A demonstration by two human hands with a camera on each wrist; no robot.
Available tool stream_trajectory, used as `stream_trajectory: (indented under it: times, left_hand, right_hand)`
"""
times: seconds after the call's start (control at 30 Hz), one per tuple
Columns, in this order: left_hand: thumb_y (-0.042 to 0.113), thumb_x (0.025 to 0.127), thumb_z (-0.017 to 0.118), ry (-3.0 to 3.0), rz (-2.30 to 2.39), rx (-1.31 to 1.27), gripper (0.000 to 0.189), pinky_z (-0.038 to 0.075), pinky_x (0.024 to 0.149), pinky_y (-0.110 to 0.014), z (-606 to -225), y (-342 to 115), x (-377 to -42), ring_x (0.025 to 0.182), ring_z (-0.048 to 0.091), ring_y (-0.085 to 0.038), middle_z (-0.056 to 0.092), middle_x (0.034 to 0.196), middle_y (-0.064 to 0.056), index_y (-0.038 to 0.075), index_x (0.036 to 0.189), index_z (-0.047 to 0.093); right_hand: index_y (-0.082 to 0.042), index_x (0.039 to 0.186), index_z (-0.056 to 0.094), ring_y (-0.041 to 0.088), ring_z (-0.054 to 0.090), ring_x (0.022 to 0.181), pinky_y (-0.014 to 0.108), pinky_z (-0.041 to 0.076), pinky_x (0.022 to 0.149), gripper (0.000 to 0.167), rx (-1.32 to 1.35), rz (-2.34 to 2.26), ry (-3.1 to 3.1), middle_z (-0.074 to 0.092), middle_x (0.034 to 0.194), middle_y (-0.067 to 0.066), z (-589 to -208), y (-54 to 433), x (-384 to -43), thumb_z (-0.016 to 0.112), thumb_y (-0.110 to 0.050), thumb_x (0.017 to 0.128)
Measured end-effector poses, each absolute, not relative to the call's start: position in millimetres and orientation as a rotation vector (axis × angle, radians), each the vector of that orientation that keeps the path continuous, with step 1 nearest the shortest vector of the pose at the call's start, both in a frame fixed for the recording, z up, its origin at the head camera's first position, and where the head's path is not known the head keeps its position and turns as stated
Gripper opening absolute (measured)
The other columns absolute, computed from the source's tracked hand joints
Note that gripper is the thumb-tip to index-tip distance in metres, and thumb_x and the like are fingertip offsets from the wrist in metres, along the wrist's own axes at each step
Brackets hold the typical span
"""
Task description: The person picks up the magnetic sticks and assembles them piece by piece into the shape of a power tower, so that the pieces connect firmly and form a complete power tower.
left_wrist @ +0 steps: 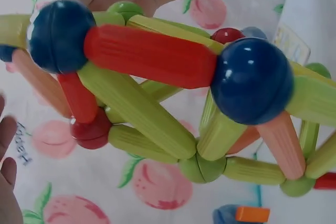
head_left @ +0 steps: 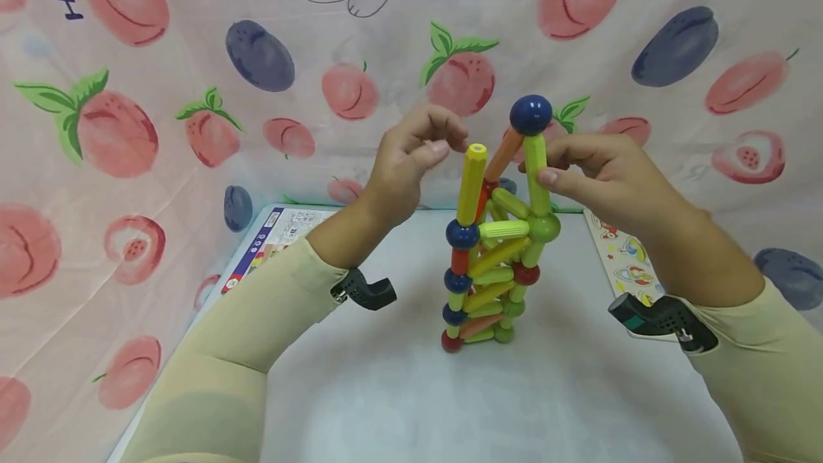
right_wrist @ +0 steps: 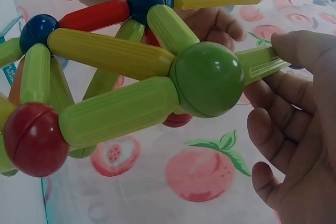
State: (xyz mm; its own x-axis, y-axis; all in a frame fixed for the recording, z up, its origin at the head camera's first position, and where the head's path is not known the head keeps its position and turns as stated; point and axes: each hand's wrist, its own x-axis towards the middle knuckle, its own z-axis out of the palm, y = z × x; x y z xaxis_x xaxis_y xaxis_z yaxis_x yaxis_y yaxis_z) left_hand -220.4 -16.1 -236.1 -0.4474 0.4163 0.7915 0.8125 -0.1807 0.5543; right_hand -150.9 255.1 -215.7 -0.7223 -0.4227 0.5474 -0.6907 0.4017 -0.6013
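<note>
A tall tower of toy building rods and balls (head_left: 495, 256) stands upright on the table. My right hand (head_left: 611, 177) pinches a yellow-green rod (head_left: 536, 170) between thumb and fingers, on top of a green ball (right_wrist: 207, 80). A dark blue ball (head_left: 531, 115) caps this rod, and an orange rod (head_left: 504, 154) slopes down from it. My left hand (head_left: 414, 159) hovers just left of an upright yellow rod (head_left: 473, 184), fingers loosely bent and holding nothing. That rod rises from another blue ball (left_wrist: 60, 36) and has a bare top end.
A printed box or booklet (head_left: 276, 234) lies at the table's back left. On the right, a sheet with cartoon pictures (head_left: 626, 263) is partly behind my right forearm. A fruit-print cloth (head_left: 353, 34) hangs behind the white table (head_left: 386, 391).
</note>
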Motion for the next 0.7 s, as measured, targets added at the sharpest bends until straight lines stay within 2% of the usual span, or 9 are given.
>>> stream_trajectory:
  times: [0.13,0.3,0.4,0.57,0.7]
  left_hand:
    - [0.025,0.092,0.059,-1.675,-1.398,-1.562,0.029,0.052,0.086,-0.039,-237.2,-18.0,-213.0,0.09,0.065,-0.02,0.072,0.089,-0.007,-0.001,0.096,0.072]
    - [0.021,0.089,0.067,-1.701,-1.341,-1.569,0.02,0.048,0.085,-0.037,-236.9,-14.0,-207.6,0.088,0.064,-0.016,0.073,0.087,-0.003,0.002,0.093,0.075]
    - [0.021,0.089,0.069,-1.74,-1.343,-1.521,0.02,0.049,0.085,-0.037,-237.5,-12.6,-205.6,0.087,0.063,-0.015,0.072,0.086,-0.003,0.002,0.092,0.075]
    - [0.023,0.092,0.069,-1.797,-1.318,-1.458,0.02,0.05,0.084,-0.035,-238.9,-11.0,-203.5,0.087,0.063,-0.014,0.072,0.085,-0.001,0.003,0.091,0.074]
    - [0.023,0.092,0.069,-1.801,-1.315,-1.452,0.021,0.052,0.082,-0.035,-239.6,-9.9,-202.4,0.086,0.063,-0.014,0.072,0.084,-0.001,0.003,0.091,0.073]
  right_hand:
    - [-0.001,0.118,0.077,0.02,0.063,0.102,0.022,0.051,0.091,0.025,0.97,1.259,-2.311,0.073,0.1,0.003,-215.2,255.5,-151.6,0.065,0.007,0.098]
    - [0.004,0.13,0.07,0.025,0.062,0.106,0.024,0.051,0.094,0.03,1.024,1.581,-2.001,0.071,0.119,0.011,-206.4,250.9,-154.9,0.058,0.003,0.102]
    - [0.008,0.137,0.064,0.027,0.06,0.106,0.026,0.051,0.093,0.036,1.097,1.551,-1.951,0.069,0.124,0.017,-195.8,245.1,-155.7,0.057,0.006,0.102]
    - [0.006,0.137,0.066,0.024,0.058,0.097,0.022,0.051,0.08,0.037,1.063,1.197,-2.119,0.071,0.124,0.009,-182.6,234.4,-150.1,0.059,0.01,0.101]
    - [0.003,0.137,0.068,0.021,0.059,0.096,0.02,0.052,0.08,0.039,1.026,1.078,-2.161,0.073,0.122,-0.001,-180.7,228.9,-146.4,0.061,0.012,0.099]
